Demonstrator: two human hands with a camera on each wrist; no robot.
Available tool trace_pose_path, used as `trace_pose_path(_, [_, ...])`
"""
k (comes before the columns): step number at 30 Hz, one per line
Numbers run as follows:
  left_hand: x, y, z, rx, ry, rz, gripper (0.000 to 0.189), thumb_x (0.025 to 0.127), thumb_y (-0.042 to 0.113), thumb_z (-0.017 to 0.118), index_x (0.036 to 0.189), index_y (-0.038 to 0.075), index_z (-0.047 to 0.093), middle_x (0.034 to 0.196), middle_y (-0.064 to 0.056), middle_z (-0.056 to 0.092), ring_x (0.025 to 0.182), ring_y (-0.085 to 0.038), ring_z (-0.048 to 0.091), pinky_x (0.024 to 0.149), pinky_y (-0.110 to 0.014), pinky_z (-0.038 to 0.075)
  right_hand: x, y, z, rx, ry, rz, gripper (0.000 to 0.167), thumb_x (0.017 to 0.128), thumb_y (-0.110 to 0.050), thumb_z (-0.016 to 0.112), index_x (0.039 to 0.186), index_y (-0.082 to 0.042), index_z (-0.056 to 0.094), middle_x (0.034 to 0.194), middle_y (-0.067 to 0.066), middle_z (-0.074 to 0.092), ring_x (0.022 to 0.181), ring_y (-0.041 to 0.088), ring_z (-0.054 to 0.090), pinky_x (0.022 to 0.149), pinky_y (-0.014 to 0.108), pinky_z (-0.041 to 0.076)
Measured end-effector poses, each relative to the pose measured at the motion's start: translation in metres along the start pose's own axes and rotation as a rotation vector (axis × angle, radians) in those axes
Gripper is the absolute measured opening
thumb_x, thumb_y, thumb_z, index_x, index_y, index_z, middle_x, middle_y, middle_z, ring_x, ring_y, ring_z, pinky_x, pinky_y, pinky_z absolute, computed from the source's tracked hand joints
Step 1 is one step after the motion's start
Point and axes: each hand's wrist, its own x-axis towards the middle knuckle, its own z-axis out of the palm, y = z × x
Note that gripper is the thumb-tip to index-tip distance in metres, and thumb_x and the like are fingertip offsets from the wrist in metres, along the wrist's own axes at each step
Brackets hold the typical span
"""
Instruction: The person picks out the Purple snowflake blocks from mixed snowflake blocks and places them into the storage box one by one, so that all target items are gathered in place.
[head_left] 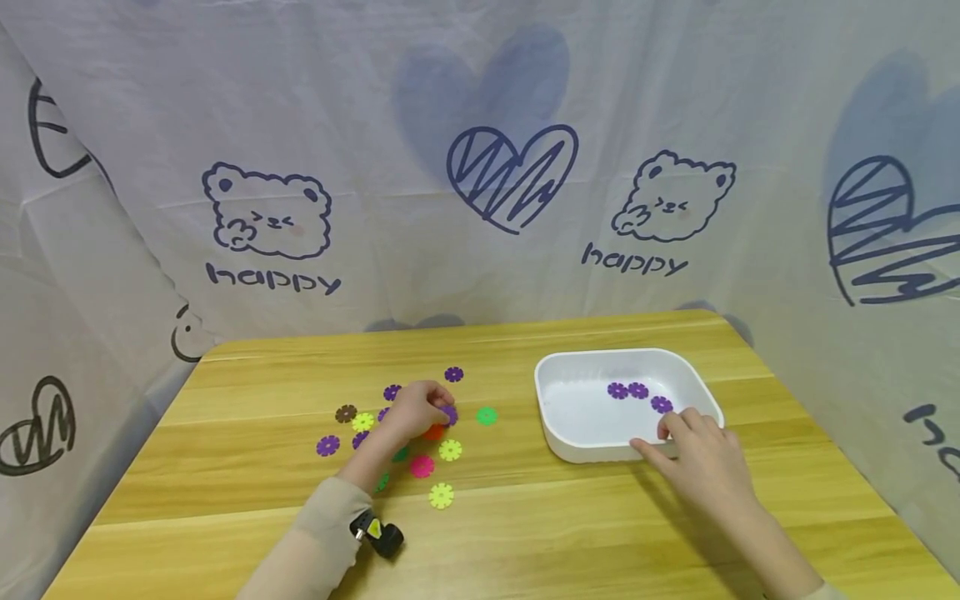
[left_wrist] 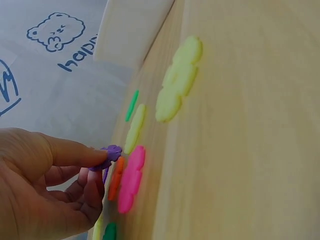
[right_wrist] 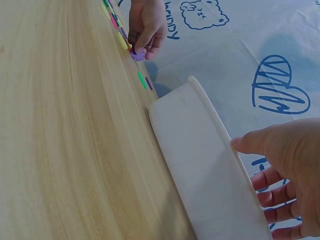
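Note:
My left hand pinches a purple snowflake-shaped disc between thumb and fingers, just above the scattered discs. Close by lie an orange disc and a pink disc. Over the near right rim of a white plastic bin is my right hand, its fingers spread and loosely bent with nothing visible between them. In the right wrist view the thumb is at the rim, and whether it presses there I cannot tell. Several purple discs lie inside the bin.
Purple, yellow, green and brown discs are spread over the left middle of the wooden table. A green disc lies between that group and the bin. Printed cloth hangs behind the table.

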Motion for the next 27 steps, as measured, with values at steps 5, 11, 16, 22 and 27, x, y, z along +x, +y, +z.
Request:
trace_pose_path(5, [-0.005, 0.001, -0.006, -0.066, -0.004, 0.007, 0.013, 0.086, -0.002, 0.066, 0.099, 0.002, 0.066, 0.087, -0.007, 0.061, 0.077, -0.017, 0.055, 0.066, -0.025, 0.049, -0.001, 0.000, 0.001, 0.003, 0.005, -0.004, 0.041, 0.086, -0.052, 0.067, 0.087, -0.012, 0.061, 0.087, 0.005, 0.060, 0.083, 0.027, 0.056, 0.074, 0.051, 0.044])
trace_pose_path(11, [-0.012, 0.008, -0.013, -0.116, -0.032, 0.049, 0.012, 0.088, 0.002, 0.067, 0.100, 0.005, 0.067, 0.088, -0.007, 0.059, 0.078, -0.018, 0.058, 0.072, -0.032, 0.054, -0.001, 0.000, 0.000, 0.002, 0.005, -0.007, 0.041, 0.086, -0.052, 0.066, 0.087, -0.012, 0.061, 0.086, 0.005, 0.060, 0.084, 0.024, 0.055, 0.073, 0.050, 0.043])
trace_pose_path(16, [-0.019, 0.022, -0.018, -0.174, -0.087, 0.080, 0.011, 0.091, 0.006, 0.065, 0.100, 0.008, 0.069, 0.095, -0.007, 0.062, 0.084, -0.018, 0.062, 0.077, -0.036, 0.054, -0.001, 0.000, 0.001, 0.004, 0.012, -0.008, 0.041, 0.086, -0.053, 0.066, 0.087, -0.012, 0.061, 0.086, 0.005, 0.059, 0.084, 0.024, 0.055, 0.072, 0.050, 0.043])
trace_pose_path(22, [-0.022, 0.044, -0.017, -0.233, -0.144, 0.107, 0.010, 0.094, 0.012, 0.063, 0.100, 0.013, 0.071, 0.101, -0.005, 0.068, 0.093, -0.020, 0.063, 0.093, -0.047, 0.052, -0.001, 0.001, 0.002, 0.007, 0.015, -0.010, 0.042, 0.087, -0.053, 0.065, 0.087, -0.011, 0.061, 0.087, 0.005, 0.060, 0.084, 0.025, 0.055, 0.074, 0.050, 0.043])
trace_pose_path(27, [-0.020, 0.062, -0.010, -0.247, -0.148, 0.139, 0.011, 0.093, 0.013, 0.064, 0.099, 0.013, 0.074, 0.100, -0.003, 0.072, 0.092, -0.015, 0.064, 0.087, -0.037, 0.054, -0.001, 0.002, 0.003, 0.008, 0.018, -0.011, 0.041, 0.087, -0.052, 0.065, 0.088, -0.011, 0.061, 0.086, 0.005, 0.059, 0.084, 0.024, 0.054, 0.074, 0.049, 0.042])
